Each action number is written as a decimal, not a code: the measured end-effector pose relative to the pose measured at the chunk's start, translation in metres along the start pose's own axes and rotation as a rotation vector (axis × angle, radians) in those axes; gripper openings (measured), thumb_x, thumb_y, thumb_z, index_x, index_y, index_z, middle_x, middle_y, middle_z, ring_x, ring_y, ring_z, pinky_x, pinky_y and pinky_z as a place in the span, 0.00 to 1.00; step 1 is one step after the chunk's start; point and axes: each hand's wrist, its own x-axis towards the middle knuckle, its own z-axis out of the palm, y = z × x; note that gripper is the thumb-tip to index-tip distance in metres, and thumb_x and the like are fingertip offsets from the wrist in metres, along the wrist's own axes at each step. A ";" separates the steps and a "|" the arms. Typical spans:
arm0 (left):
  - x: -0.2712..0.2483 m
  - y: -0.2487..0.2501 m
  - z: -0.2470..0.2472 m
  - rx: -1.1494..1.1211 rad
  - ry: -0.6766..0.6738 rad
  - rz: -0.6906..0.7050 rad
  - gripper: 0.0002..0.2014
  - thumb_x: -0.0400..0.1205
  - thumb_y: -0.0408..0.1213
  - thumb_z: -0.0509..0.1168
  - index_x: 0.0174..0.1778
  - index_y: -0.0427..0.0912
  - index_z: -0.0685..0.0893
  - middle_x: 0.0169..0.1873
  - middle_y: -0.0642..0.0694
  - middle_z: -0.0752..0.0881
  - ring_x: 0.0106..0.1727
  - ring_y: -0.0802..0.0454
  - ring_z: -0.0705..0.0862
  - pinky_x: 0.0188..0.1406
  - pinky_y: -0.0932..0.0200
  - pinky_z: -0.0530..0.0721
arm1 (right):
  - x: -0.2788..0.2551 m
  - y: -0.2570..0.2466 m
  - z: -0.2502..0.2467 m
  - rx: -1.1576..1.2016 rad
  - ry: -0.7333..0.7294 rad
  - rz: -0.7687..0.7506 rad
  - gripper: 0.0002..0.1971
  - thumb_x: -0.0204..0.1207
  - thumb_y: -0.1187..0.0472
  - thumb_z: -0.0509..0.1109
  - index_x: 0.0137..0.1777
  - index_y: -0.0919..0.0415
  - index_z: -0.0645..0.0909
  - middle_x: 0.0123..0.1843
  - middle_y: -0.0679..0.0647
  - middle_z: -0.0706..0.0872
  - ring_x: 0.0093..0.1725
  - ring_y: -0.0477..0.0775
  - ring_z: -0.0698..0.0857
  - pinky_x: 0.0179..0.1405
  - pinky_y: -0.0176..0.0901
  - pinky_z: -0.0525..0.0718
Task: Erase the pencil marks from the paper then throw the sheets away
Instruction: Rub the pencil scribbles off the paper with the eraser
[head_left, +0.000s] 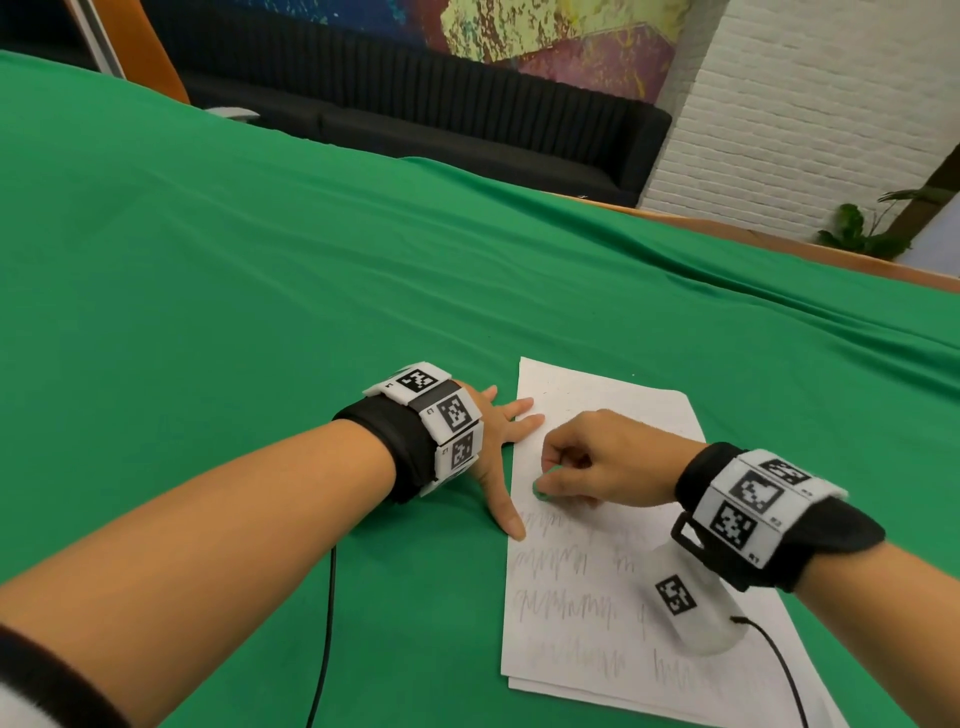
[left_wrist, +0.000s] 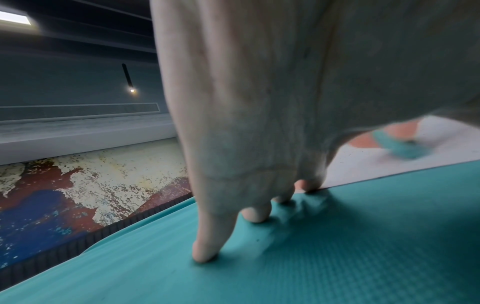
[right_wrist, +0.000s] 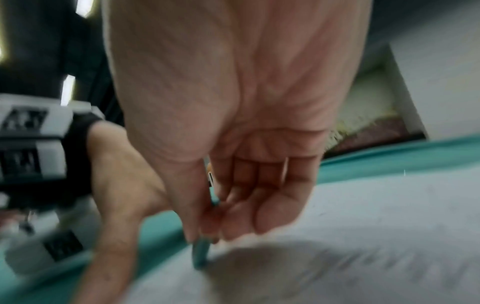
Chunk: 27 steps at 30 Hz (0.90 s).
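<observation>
White paper sheets (head_left: 597, 582) lie stacked on the green cloth, with rows of grey pencil scribbles on the lower half and a mostly blank upper half. My right hand (head_left: 592, 467) pinches a small green eraser (head_left: 545, 486) and presses it onto the paper near the left edge; the right wrist view shows the eraser (right_wrist: 201, 255) tip on the sheet (right_wrist: 376, 226). My left hand (head_left: 498, 447) lies flat with fingers spread, its fingertips (left_wrist: 205, 253) on the cloth and the paper's left edge (left_wrist: 363, 164), thumb on the sheet.
The green cloth (head_left: 260, 286) covers the whole table and runs far to the left and back. A black cable (head_left: 327, 623) trails from my left wrist across the cloth. A black sofa (head_left: 415, 119) and a white brick wall stand beyond the table.
</observation>
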 end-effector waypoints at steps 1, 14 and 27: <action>0.000 0.000 0.000 -0.002 -0.002 0.000 0.64 0.67 0.72 0.71 0.84 0.58 0.32 0.84 0.60 0.32 0.86 0.45 0.34 0.83 0.36 0.47 | 0.000 -0.001 0.000 0.011 -0.020 0.003 0.13 0.77 0.48 0.73 0.33 0.49 0.79 0.25 0.44 0.82 0.26 0.41 0.77 0.32 0.34 0.76; -0.001 0.001 0.000 0.010 0.006 -0.001 0.63 0.67 0.72 0.70 0.84 0.58 0.32 0.84 0.60 0.32 0.86 0.45 0.35 0.83 0.37 0.47 | 0.007 -0.006 -0.001 -0.100 -0.003 0.076 0.13 0.81 0.49 0.69 0.39 0.56 0.80 0.32 0.46 0.79 0.30 0.42 0.74 0.28 0.34 0.67; 0.003 0.001 0.000 0.009 -0.009 -0.002 0.64 0.67 0.73 0.71 0.84 0.57 0.32 0.84 0.60 0.32 0.86 0.44 0.34 0.82 0.35 0.47 | 0.006 -0.015 -0.002 -0.085 -0.053 0.099 0.16 0.83 0.48 0.66 0.41 0.60 0.81 0.29 0.47 0.80 0.26 0.42 0.75 0.31 0.36 0.71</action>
